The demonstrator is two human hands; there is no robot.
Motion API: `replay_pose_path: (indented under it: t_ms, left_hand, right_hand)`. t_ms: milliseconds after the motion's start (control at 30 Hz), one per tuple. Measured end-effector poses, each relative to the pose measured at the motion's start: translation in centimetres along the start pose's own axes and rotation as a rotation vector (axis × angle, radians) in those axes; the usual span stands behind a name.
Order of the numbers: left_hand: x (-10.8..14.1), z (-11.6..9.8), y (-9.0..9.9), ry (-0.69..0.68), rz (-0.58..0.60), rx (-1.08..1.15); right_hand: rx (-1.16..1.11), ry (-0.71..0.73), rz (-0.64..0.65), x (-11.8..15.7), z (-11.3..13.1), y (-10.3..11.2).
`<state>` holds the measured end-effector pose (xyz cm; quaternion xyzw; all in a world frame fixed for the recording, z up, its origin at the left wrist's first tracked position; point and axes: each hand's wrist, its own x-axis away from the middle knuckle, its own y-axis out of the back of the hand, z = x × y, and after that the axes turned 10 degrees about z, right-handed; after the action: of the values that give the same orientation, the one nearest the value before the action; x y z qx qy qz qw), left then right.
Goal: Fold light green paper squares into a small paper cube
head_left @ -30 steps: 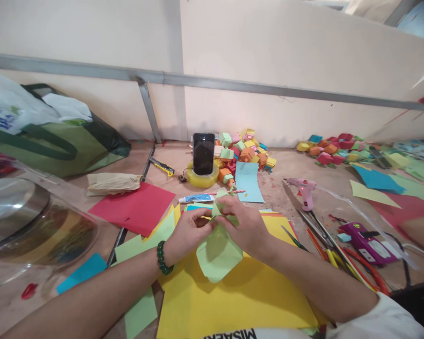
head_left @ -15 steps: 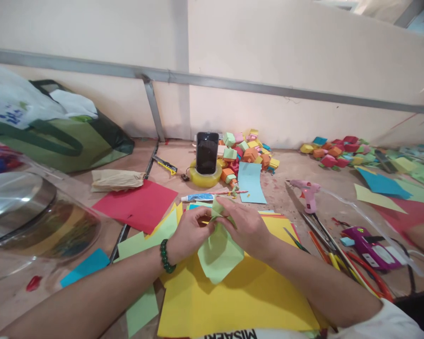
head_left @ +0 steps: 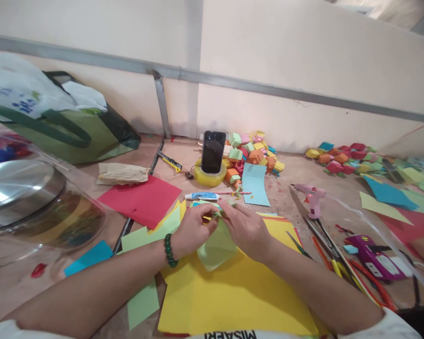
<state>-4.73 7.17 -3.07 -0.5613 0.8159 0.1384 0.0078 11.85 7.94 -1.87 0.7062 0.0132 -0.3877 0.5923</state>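
Observation:
A light green sheet of paper [head_left: 217, 249] is pinched between my two hands above a stack of yellow paper [head_left: 240, 296]. My left hand [head_left: 194, 228], with a green bead bracelet [head_left: 170, 250] at the wrist, grips its upper edge between thumb and fingers. From the other side my right hand [head_left: 245, 228] presses on the same upper part, its fingers closed over the paper. The folded part between the fingertips is mostly hidden. Just beyond my hands lie a blue-and-white tube [head_left: 202, 196] and a thin pencil-like stick [head_left: 235, 193].
A phone [head_left: 213, 151] leans upright on a yellow tape roll [head_left: 209, 177], beside a pile of small folded paper boxes [head_left: 256, 156]. To the right are a pink glue gun [head_left: 313, 197] and a purple power strip [head_left: 372, 258]. A lidded jar [head_left: 24, 193] stands left.
The view has shifted slightly, moving the scene a little to the right. My hands have drawn closer together over the green paper, and its hanging part sits higher.

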Motion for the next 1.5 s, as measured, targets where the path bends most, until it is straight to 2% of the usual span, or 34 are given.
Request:
replay_pose_path:
  t_ms: [200, 333, 567, 667, 733, 767, 900, 967, 1067, 1133, 1300, 1500]
  left_hand:
    - [-0.4, 0.8, 0.3, 0.072, 0.003, -0.034]
    - [-0.6, 0.5, 0.2, 0.058, -0.004, 0.006]
    - [-0.7, 0.4, 0.4, 0.043, -0.019, -0.041]
    - [-0.8, 0.5, 0.8, 0.056, -0.081, 0.006]
    - [-0.9, 0.8, 1.1, 0.093, -0.142, 0.040]
    - [-0.9, 1.0, 1.2, 0.109, -0.171, 0.053]
    - [-0.9, 1.6, 1.4, 0.096, -0.213, 0.102]
    - [-0.9, 1.5, 1.2, 0.092, -0.203, 0.132]
    - [-0.8, 0.8, 0.9, 0.118, -0.171, 0.193]
    - [-0.7, 0.4, 0.8, 0.135, -0.158, 0.225]
    - [-0.8, 0.5, 0.7, 0.174, -0.133, 0.215]
    - [-0.7, 1.2, 0.8, 0.194, -0.081, 0.218]
  right_hand:
    - [0.036, -0.108, -0.002, 0.0, -0.3, -0.5]
    - [0.005, -0.133, -0.015, 0.0, -0.5, -0.5]
    - [-0.025, -0.152, 0.090, 0.5, -1.5, -1.1]
    - [-0.059, -0.242, 0.016, 0.6, -2.3, -0.3]
    - [-0.168, -0.372, -0.036, 0.4, -2.7, 0.4]
    - [-0.263, -0.449, -0.023, 0.2, -2.9, 0.7]
    - [-0.779, -0.712, 0.225, -0.3, -2.9, 0.9]
    - [-0.972, -0.766, 0.273, -0.4, -2.8, 0.4]
    - [-1.154, -0.762, 0.233, -0.4, -2.8, -0.3]
    - [-1.188, -0.735, 0.220, -0.3, -2.9, -0.5]
    - [-0.993, -0.623, 0.242, -0.1, -3.2, -0.2]
    - [-0.901, -0.550, 0.226, -0.1, -2.7, -0.1]
